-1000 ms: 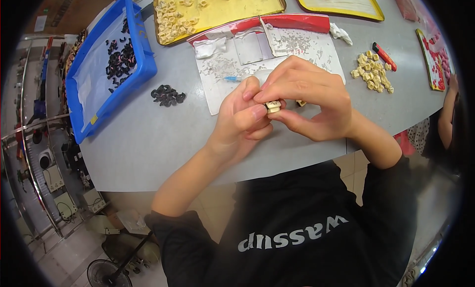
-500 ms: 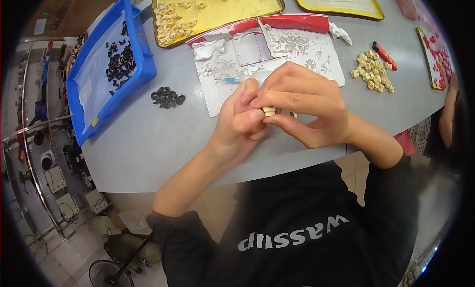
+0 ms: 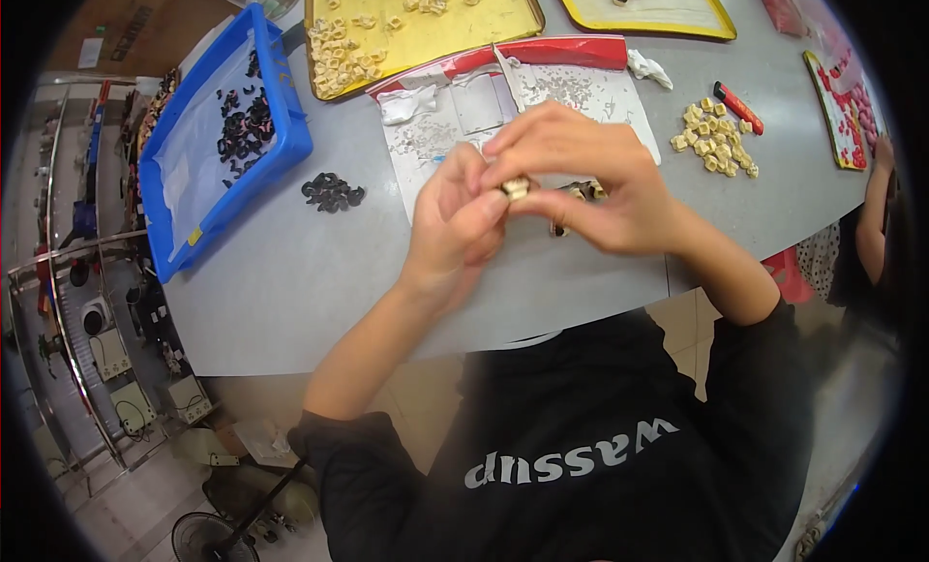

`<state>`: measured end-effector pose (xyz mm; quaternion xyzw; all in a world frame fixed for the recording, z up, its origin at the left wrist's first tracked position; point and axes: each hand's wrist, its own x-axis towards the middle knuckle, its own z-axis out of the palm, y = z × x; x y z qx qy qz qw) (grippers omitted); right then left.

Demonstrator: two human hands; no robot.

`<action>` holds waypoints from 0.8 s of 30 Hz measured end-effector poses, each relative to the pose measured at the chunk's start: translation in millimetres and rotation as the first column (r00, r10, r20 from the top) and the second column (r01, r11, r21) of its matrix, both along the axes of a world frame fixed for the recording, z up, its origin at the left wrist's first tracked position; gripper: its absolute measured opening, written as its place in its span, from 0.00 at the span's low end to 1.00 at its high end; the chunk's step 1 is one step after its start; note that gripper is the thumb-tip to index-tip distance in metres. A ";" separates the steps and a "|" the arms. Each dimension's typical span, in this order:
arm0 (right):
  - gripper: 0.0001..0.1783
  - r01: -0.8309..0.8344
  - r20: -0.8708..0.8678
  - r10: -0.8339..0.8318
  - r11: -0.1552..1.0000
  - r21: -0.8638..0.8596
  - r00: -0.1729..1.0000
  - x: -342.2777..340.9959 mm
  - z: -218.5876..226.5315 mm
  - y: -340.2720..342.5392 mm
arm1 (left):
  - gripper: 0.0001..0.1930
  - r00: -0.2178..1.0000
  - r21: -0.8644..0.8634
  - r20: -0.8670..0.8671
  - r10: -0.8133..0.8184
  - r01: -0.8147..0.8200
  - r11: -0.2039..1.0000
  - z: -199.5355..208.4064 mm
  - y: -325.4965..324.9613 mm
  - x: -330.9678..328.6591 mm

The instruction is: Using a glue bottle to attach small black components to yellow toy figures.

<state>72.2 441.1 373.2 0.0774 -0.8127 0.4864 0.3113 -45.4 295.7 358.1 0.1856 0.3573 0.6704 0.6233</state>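
Between the fingertips of both hands is a small cream-coloured piece (image 3: 516, 188) with a dark part on top. My left hand (image 3: 447, 218) pinches it from the left, thumb against its side. From the right, my right hand (image 3: 605, 175) grips the same piece between thumb and fingers, arched over the table. Under the right hand a few cream-and-dark pieces (image 3: 559, 229) lie partly hidden. Beyond the hands is a white sheet (image 3: 395, 155) with a red edge, strewn with small grey bits. A pile of black curved pieces (image 3: 333, 192) lies to the left.
A blue tray (image 3: 292, 102) of black pieces stands at the left. Two yellow trays (image 3: 455, 34) are at the back, with cream pieces on the larger one. To the right are cream pieces (image 3: 714, 138), a red-and-black tool (image 3: 738, 108) and another person's arm (image 3: 874, 199).
Both hands have shifted up and slightly left in the picture, still on the small piece. More of the cream-and-dark pieces shows beneath my right hand. The view has moved slightly.
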 end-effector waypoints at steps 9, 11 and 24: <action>0.11 -0.167 0.251 0.086 0.932 0.320 0.964 8.0 6.4 5.4 | 0.07 0.359 0.223 -0.831 0.425 -0.484 0.846 60.3 -21.8 -37.6; 0.10 -0.176 0.270 0.069 0.902 0.395 0.960 11.4 3.6 2.6 | 0.06 0.160 0.223 -0.914 0.373 -0.569 0.791 63.4 -42.5 -47.7; 0.21 0.003 0.249 -0.127 0.895 0.447 0.960 10.3 -2.0 3.7 | 0.12 -0.287 0.244 -0.956 0.065 -0.646 0.723 -13.6 -86.2 -56.4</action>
